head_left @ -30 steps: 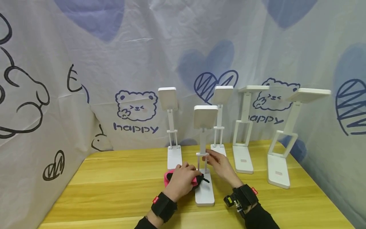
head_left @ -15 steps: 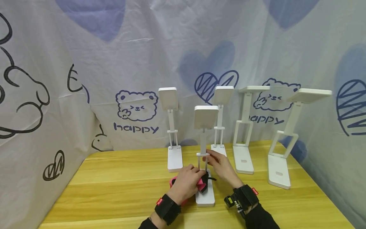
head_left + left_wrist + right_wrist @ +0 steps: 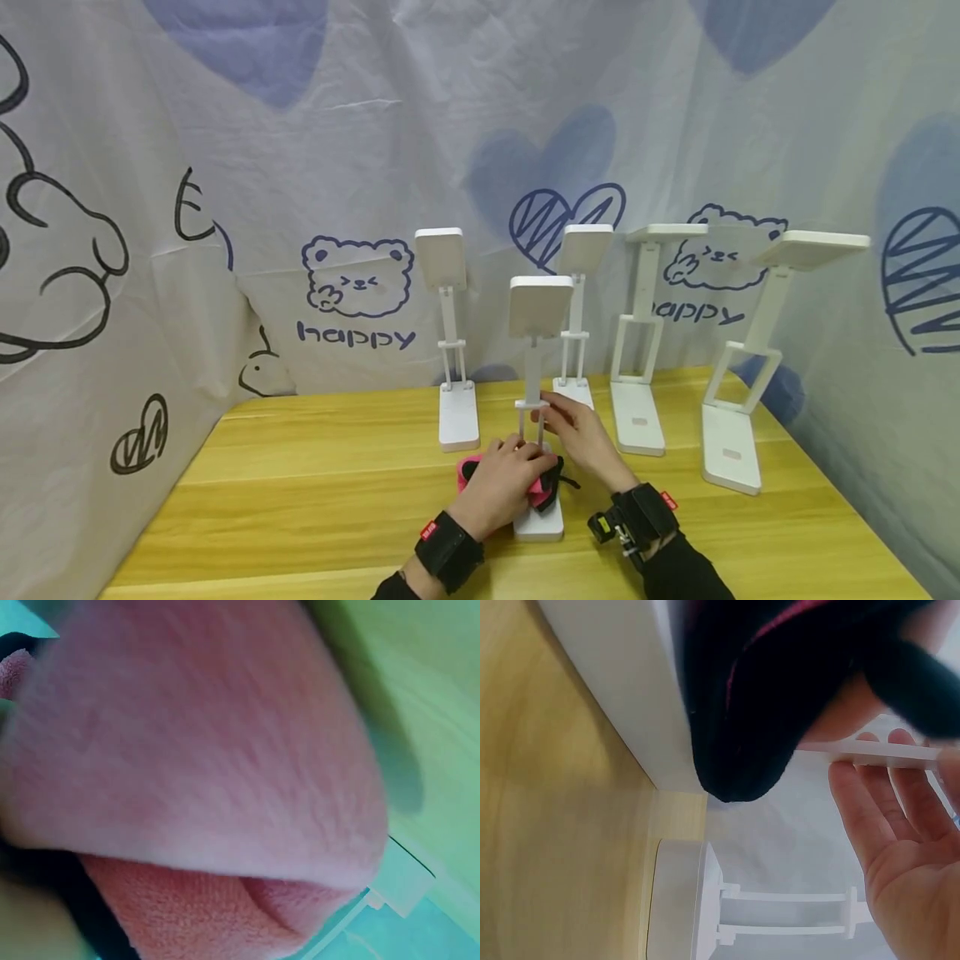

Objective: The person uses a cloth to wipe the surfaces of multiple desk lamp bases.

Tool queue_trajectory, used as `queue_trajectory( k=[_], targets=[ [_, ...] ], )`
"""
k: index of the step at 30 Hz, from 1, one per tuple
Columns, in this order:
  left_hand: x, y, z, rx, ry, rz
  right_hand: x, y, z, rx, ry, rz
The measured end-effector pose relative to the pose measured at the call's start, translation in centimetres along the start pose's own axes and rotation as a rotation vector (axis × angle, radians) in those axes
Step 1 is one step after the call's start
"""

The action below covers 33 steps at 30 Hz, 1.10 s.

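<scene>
Well — the left hand [image 3: 497,486] holds fuzzy cloth [image 3: 202,915] on a flat lamp base [image 3: 539,527].

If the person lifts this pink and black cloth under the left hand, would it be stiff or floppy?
The cloth is probably floppy, since it bunches and folds under the left hand. It looks fuzzy where pink, so it should not slip easily. The loose black strip may dangle when lifted.
</scene>
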<state>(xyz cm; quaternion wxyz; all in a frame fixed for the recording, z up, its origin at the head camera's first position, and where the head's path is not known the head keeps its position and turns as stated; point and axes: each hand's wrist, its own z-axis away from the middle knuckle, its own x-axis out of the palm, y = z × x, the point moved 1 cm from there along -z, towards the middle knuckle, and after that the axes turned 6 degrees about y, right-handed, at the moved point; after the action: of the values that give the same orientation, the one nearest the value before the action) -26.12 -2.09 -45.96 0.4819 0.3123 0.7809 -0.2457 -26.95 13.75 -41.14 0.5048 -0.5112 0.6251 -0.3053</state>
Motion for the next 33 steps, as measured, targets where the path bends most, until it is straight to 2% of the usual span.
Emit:
queue_trajectory(
  k=[10, 18, 24, 26, 33],
  targets=[
    [-0.1, 0.1, 0.6, 0.058, -0.048, 0.112, 0.1, 0.1, 0.0, -0.012, -0.006, -0.011],
    [-0.9, 0.0, 1.3, 0.094, -0.125, 0.231, 0.1, 0.2, 0.0, -0.009, 0.006, -0.007],
    [-1.8, -0.3, 2.0, 0.108, -0.178, 0.325, 0.4, 3.0, -0.9, -0.025, 0.011, 0.004],
    [-2.1, -0.5, 2.2, 0.108, -0.198, 0.356, 0.5, 4.0, -1.2, -0.029, 0.016, 0.002],
    [-3.1, -1.6, 2.4, 0.062, -0.284, 0.456, 0.3, 3.9, -1.1, -0.034, 0.01, 0.004]
  ],
)
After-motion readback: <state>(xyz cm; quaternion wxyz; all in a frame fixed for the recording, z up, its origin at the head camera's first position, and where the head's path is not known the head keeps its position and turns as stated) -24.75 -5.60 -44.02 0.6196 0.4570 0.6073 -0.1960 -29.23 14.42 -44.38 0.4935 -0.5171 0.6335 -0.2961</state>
